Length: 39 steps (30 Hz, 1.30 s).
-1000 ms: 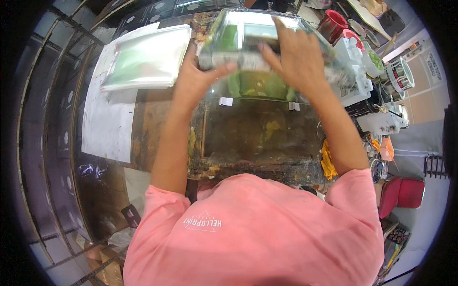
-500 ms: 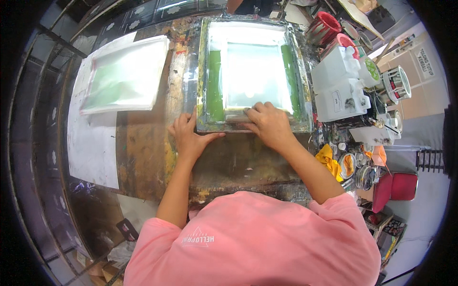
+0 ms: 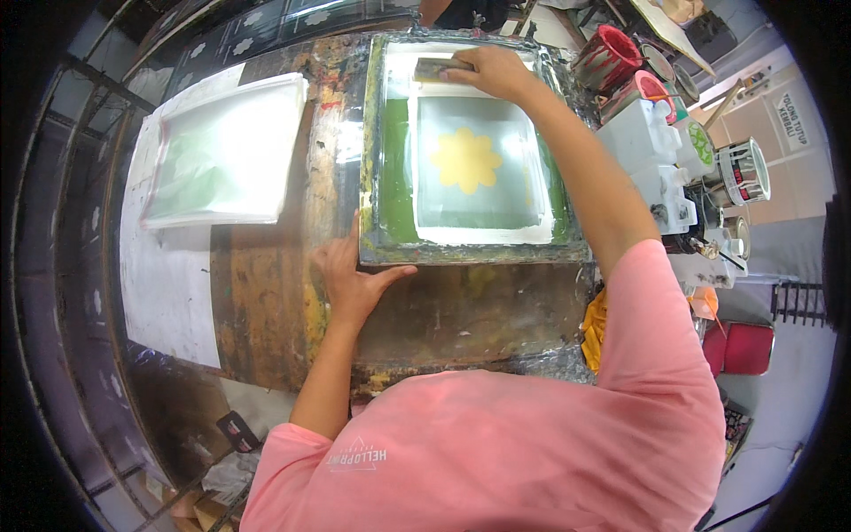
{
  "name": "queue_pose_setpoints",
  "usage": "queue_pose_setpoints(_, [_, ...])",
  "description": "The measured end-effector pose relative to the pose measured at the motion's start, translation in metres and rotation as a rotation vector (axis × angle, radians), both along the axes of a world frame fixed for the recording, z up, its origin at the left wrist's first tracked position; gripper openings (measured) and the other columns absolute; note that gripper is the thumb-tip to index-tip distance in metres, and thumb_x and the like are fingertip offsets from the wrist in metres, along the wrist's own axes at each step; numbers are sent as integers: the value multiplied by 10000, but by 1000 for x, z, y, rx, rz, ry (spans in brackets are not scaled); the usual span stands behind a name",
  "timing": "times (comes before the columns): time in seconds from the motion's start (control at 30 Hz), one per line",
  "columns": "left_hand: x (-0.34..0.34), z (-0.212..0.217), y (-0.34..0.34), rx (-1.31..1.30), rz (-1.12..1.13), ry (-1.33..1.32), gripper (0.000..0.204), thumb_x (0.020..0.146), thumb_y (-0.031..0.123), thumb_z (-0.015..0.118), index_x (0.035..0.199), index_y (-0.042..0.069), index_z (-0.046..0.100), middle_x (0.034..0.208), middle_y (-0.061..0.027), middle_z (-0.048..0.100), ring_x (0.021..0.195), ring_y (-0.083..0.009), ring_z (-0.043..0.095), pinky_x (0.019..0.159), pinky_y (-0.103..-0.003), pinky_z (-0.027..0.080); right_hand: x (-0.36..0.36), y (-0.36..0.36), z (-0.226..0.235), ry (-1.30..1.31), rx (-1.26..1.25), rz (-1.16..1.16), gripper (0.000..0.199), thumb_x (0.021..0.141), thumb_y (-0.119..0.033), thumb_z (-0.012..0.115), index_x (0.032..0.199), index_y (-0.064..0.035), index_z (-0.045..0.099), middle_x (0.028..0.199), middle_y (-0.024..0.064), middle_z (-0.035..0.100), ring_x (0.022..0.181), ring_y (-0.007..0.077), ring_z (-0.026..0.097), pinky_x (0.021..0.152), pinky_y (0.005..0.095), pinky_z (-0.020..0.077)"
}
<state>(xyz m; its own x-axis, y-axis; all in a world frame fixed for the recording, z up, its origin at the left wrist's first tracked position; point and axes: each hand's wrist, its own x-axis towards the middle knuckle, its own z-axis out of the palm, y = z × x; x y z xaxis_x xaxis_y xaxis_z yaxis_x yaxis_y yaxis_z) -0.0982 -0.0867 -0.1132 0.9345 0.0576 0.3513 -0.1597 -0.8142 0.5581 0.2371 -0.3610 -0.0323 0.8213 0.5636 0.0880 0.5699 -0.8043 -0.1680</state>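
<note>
One squeegee (image 3: 434,71) is gripped by the right hand (image 3: 496,71), upper centre; white coating (image 3: 479,235) is already spread on the screen (image 3: 398,168), its lower-left corner bracketed by splayed fingers of the left hand (image 3: 344,282); the squeegee is not yet set aside.

One wide fisheye view (left of a head-worn pair) looks down from close above the paint-stained brown wooden surface (image 3: 261,288).

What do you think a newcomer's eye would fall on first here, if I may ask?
Probably the yellow flower near the centre of the green-edged screen; the right hand holds a flat bar near the far edge. The pink shirt across the bottom and the shiny sheets at the left of the table also stand out.
</note>
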Motion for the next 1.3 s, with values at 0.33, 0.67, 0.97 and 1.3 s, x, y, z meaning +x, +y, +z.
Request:
queue_pose_setpoints(0.33, [-2, -7, 0, 39, -4, -74, 1193, 644, 705, 891, 1531, -11, 541, 865, -67, 618, 830, -241, 527, 905, -407, 367, -115, 2, -35, -245, 8, -13, 398, 1015, -555, 594, 1098, -176, 685, 959, 103, 699, 907, 313, 731, 700, 470, 594])
queue_pose_setpoints(0.67, [0, 31, -18, -517, -28, -14, 1009, 783, 460, 949, 1513, -82, 510, 1193, -167, 704, 1168, -280, 610, 1115, -447, 398, -291, 0, 52, -147, 167, -30, 331, 975, -374, 692, 1022, -54, 620, 932, 129, 664, 922, 350, 666, 831, 492, 544])
queue_pose_setpoints(0.97, [47, 108, -27, -395, -57, -117, 1072, 902, 453, 849, 1640, -81, 284, 1529, -306, 497, 1477, -363, 412, 1239, -479, 303, -212, 16, 154, -768, 189, -69, 372, 956, -458, 637, 908, -99, 726, 838, 96, 716, 857, 287, 697, 853, 494, 437])
queue_pose_setpoints(1.3, [4, 14, -37, 389, 53, 205, 1116, 904, 828, 568, 1633, 3, 385, 1653, -281, 406, 1591, -428, 271, 1255, -696, 42, -171, 21, 219, -643, 307, -120, 459, 928, -427, 614, 739, -13, 672, 731, 204, 685, 755, 410, 686, 764, 527, 481])
